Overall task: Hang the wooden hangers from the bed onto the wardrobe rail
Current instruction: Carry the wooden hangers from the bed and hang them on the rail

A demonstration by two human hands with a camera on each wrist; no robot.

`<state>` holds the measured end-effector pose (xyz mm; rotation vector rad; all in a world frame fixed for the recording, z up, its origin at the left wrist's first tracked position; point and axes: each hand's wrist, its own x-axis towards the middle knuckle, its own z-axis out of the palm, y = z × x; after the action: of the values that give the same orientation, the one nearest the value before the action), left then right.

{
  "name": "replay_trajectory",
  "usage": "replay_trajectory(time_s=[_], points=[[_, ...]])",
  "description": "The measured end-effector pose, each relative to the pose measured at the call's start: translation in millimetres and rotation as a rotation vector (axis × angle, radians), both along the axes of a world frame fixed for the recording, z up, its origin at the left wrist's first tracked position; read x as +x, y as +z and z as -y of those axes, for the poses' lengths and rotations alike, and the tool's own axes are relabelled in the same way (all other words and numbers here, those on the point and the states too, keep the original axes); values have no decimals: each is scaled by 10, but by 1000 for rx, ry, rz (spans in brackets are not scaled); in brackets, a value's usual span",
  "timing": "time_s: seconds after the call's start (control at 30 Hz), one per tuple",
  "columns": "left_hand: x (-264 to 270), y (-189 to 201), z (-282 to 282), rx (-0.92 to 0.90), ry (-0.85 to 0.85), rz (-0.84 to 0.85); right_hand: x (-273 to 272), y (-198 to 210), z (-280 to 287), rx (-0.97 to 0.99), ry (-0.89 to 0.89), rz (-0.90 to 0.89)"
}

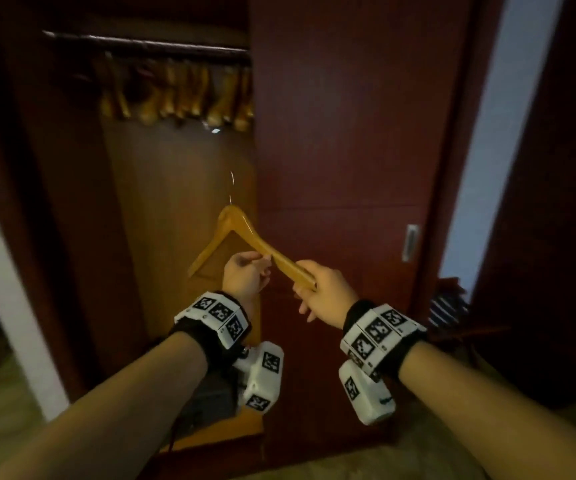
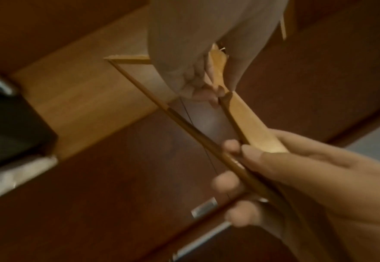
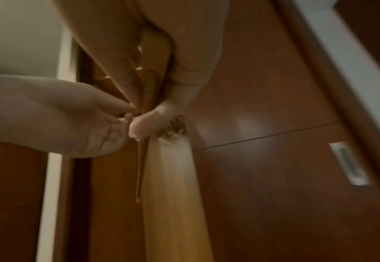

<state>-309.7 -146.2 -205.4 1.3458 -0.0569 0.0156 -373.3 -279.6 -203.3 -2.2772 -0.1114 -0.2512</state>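
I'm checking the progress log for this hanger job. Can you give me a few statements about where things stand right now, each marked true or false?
1. Both hands hold one hanger. True: the left hand pinches its right arm, the right hand grips that arm's end.
2. The hanger's hook is already on the rail. False: it is well below the rail, in the air.
3. Other hangers hang on the rail. True.
4. The wardrobe is fully closed. False: its left side is open; the door covers the right.
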Motion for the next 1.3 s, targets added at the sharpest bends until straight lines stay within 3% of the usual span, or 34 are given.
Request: replay_trajectory(time_s=[0.17, 0.43, 0.7, 0.93, 1.1, 1.2, 1.3], points=[[837, 213, -805, 40, 62, 72, 1084, 159, -664, 37, 76, 110], [2156, 567, -1699, 0, 315, 143, 2808, 513, -1239, 13, 132, 195], [3370, 878, -2413, 68, 539, 238, 4048, 978, -1918, 24, 151, 296], [4468, 1359, -2848, 120, 540, 359, 4413, 1125, -2377, -298, 193, 427], [5029, 1530, -3066, -15, 709, 432, 4562, 1080, -2464, -272, 197, 407], [5221, 1471, -3128, -46, 701, 429, 4621, 1046, -2501, -245, 196, 409], [5324, 1509, -3231, -186, 666, 415, 4669, 1052, -2469, -229, 201, 410]])
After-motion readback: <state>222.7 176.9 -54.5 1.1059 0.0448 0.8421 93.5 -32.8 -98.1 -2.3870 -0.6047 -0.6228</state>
